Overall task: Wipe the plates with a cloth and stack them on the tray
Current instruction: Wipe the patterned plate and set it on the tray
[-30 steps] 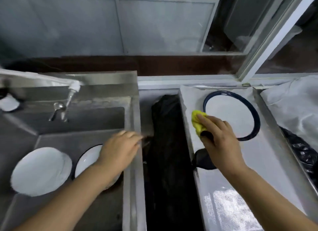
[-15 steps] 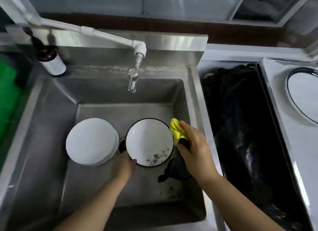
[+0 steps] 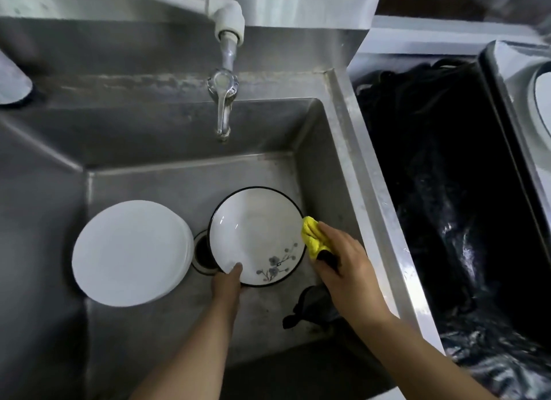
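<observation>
Plates: one flowered plate [image 3: 256,235], perhaps several stacked plain plates [image 3: 131,252].

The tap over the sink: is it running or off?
Off, as far as the picture shows: no stream falls from the tap, and the flowered plate below it shows no splash.

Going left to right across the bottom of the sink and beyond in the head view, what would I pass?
White plates → drain → flowered plate, held by the left hand → yellow cloth in the right hand → black bag → tray.
</observation>
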Action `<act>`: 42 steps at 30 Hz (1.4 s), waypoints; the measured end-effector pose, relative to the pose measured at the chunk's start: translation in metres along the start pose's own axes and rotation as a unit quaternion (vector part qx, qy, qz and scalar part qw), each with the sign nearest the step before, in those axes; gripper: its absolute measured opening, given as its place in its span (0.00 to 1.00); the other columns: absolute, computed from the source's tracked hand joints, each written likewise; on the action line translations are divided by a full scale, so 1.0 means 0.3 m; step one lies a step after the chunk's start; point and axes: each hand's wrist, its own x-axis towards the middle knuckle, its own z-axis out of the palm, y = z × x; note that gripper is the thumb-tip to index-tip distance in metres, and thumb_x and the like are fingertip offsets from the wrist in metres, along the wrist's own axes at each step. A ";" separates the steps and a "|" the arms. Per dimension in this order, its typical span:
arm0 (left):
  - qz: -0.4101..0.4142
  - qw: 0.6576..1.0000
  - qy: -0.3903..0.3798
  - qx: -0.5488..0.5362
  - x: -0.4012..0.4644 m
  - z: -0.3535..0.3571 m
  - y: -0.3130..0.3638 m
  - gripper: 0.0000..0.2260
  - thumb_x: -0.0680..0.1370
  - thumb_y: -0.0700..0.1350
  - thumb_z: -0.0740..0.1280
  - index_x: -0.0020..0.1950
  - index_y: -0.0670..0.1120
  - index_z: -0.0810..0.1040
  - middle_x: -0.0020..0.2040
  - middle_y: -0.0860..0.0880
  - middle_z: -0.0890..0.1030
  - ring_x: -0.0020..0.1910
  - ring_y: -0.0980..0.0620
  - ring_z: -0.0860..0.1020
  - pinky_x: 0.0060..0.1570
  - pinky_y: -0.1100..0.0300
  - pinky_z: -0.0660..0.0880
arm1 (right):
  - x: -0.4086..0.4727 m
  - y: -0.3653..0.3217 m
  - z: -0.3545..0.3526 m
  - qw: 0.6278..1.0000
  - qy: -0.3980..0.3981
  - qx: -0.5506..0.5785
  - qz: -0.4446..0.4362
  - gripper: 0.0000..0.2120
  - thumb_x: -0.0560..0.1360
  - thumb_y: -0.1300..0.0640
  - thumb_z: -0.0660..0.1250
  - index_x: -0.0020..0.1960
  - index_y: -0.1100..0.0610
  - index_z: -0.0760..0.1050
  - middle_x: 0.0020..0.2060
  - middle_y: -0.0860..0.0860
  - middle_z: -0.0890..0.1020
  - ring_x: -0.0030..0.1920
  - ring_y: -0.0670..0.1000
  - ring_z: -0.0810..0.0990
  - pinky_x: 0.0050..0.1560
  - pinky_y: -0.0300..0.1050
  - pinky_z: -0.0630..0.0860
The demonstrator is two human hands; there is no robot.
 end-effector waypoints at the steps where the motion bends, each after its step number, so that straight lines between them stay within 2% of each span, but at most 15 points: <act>1: -0.002 1.000 0.004 0.006 0.005 0.002 -0.001 0.15 0.78 0.37 0.64 0.65 0.37 0.74 0.58 0.41 0.78 0.55 0.43 0.77 0.59 0.49 0.74 | 0.001 0.000 0.001 1.000 0.001 -0.001 0.003 0.28 0.73 0.62 0.70 0.70 0.47 0.68 0.61 0.40 0.74 0.62 0.43 0.71 0.60 0.33 0.66; 5: 0.031 0.998 0.036 0.039 0.002 0.014 0.018 0.12 0.77 0.36 0.63 0.60 0.39 0.77 0.58 0.40 0.79 0.54 0.43 0.77 0.59 0.50 0.74 | -0.003 -0.017 -0.016 1.000 0.006 0.003 0.002 0.28 0.72 0.64 0.71 0.70 0.50 0.69 0.61 0.42 0.75 0.61 0.44 0.71 0.61 0.33 0.66; 7: 0.045 0.996 0.045 0.061 -0.024 0.020 0.045 0.11 0.76 0.37 0.61 0.57 0.41 0.78 0.58 0.40 0.79 0.52 0.44 0.77 0.57 0.51 0.74 | -0.010 -0.034 -0.036 1.000 0.008 0.004 0.003 0.27 0.73 0.64 0.71 0.69 0.51 0.69 0.60 0.42 0.74 0.61 0.44 0.71 0.60 0.28 0.64; 10: 0.066 0.981 0.080 0.164 -0.070 -0.004 0.084 0.13 0.78 0.40 0.59 0.59 0.36 0.76 0.59 0.38 0.79 0.55 0.39 0.76 0.55 0.52 0.73 | -0.029 -0.059 -0.073 1.000 0.015 0.004 0.000 0.27 0.73 0.64 0.71 0.69 0.52 0.69 0.58 0.40 0.73 0.59 0.42 0.70 0.58 0.22 0.61; 12: 0.101 0.966 0.097 0.219 -0.129 -0.037 0.110 0.14 0.79 0.42 0.58 0.61 0.37 0.76 0.59 0.38 0.78 0.55 0.38 0.76 0.52 0.53 0.71 | -0.048 -0.075 -0.106 1.000 0.022 0.008 -0.006 0.27 0.73 0.63 0.71 0.69 0.50 0.69 0.57 0.37 0.72 0.59 0.41 0.69 0.57 0.22 0.62; 14: 0.144 0.951 0.101 0.255 -0.178 -0.069 0.133 0.14 0.79 0.42 0.58 0.60 0.38 0.76 0.59 0.37 0.79 0.55 0.38 0.76 0.51 0.53 0.70 | -0.055 -0.075 -0.129 1.000 0.022 0.006 -0.006 0.27 0.73 0.62 0.71 0.70 0.49 0.68 0.58 0.35 0.71 0.60 0.40 0.69 0.59 0.27 0.64; 18: 0.228 0.908 0.134 0.326 -0.313 -0.142 0.214 0.10 0.79 0.42 0.60 0.54 0.39 0.77 0.53 0.35 0.80 0.51 0.36 0.77 0.48 0.51 0.71 | -0.089 -0.085 -0.190 0.999 0.027 0.001 -0.021 0.26 0.73 0.61 0.71 0.69 0.51 0.69 0.60 0.43 0.75 0.61 0.47 0.72 0.61 0.41 0.70; 23: 0.362 0.822 0.165 0.408 -0.515 -0.226 0.328 0.09 0.79 0.44 0.59 0.42 0.41 0.72 0.41 0.38 0.80 0.42 0.37 0.77 0.42 0.49 0.71 | -0.117 -0.088 -0.247 0.999 0.027 0.018 -0.026 0.25 0.74 0.59 0.71 0.69 0.53 0.69 0.61 0.46 0.76 0.59 0.46 0.73 0.59 0.37 0.67; 27: 0.454 0.771 0.188 0.405 -0.703 -0.265 0.385 0.11 0.80 0.45 0.61 0.40 0.41 0.70 0.35 0.40 0.79 0.38 0.37 0.77 0.39 0.48 0.71 | -0.098 -0.104 -0.300 0.996 0.038 0.065 -0.039 0.25 0.74 0.60 0.71 0.69 0.51 0.70 0.54 0.41 0.75 0.55 0.40 0.72 0.52 0.25 0.66; 30: 0.504 0.739 0.230 0.383 -0.854 -0.281 0.423 0.11 0.80 0.44 0.63 0.41 0.39 0.73 0.36 0.39 0.80 0.38 0.36 0.77 0.37 0.50 0.70 | -0.064 -0.137 -0.356 0.990 0.057 0.112 -0.064 0.24 0.74 0.61 0.71 0.68 0.51 0.71 0.51 0.37 0.75 0.52 0.33 0.73 0.48 0.22 0.66; 32: 0.534 0.717 0.263 0.363 -0.951 -0.288 0.448 0.11 0.79 0.45 0.64 0.43 0.38 0.76 0.37 0.38 0.81 0.38 0.36 0.78 0.37 0.50 0.71 | -0.037 -0.171 -0.396 0.985 0.067 0.140 -0.073 0.25 0.74 0.60 0.70 0.69 0.50 0.70 0.54 0.42 0.76 0.53 0.36 0.73 0.52 0.27 0.68; 34: 0.571 0.696 0.286 0.330 -1.042 -0.295 0.473 0.09 0.79 0.45 0.65 0.46 0.39 0.79 0.37 0.40 0.82 0.37 0.37 0.79 0.36 0.52 0.71 | -0.013 -0.223 -0.443 0.979 0.069 0.171 -0.090 0.25 0.74 0.57 0.71 0.69 0.48 0.69 0.57 0.46 0.77 0.57 0.44 0.75 0.57 0.38 0.72; 35: 0.589 0.687 0.292 0.310 -1.086 -0.296 0.485 0.07 0.78 0.44 0.65 0.47 0.41 0.79 0.36 0.42 0.82 0.36 0.39 0.79 0.35 0.54 0.69 | -0.003 -0.255 -0.469 0.975 0.069 0.183 -0.109 0.25 0.74 0.56 0.71 0.68 0.48 0.70 0.57 0.46 0.77 0.57 0.45 0.75 0.57 0.41 0.72; 39: 0.658 0.642 0.317 0.232 -1.242 -0.301 0.532 0.09 0.78 0.46 0.65 0.45 0.41 0.79 0.33 0.44 0.81 0.31 0.46 0.76 0.35 0.58 0.66 | 0.009 -0.409 -0.591 0.948 0.080 0.238 -0.194 0.24 0.70 0.54 0.75 0.61 0.38 0.71 0.49 0.42 0.80 0.49 0.39 0.78 0.48 0.31 0.73; 42: 0.680 0.630 0.322 0.191 -1.334 -0.301 0.564 0.11 0.77 0.47 0.64 0.48 0.41 0.80 0.35 0.47 0.81 0.34 0.50 0.74 0.36 0.61 0.64 | 0.005 -0.511 -0.671 0.934 0.109 0.264 -0.214 0.17 0.70 0.50 0.74 0.54 0.35 0.74 0.43 0.42 0.81 0.45 0.42 0.80 0.47 0.39 0.75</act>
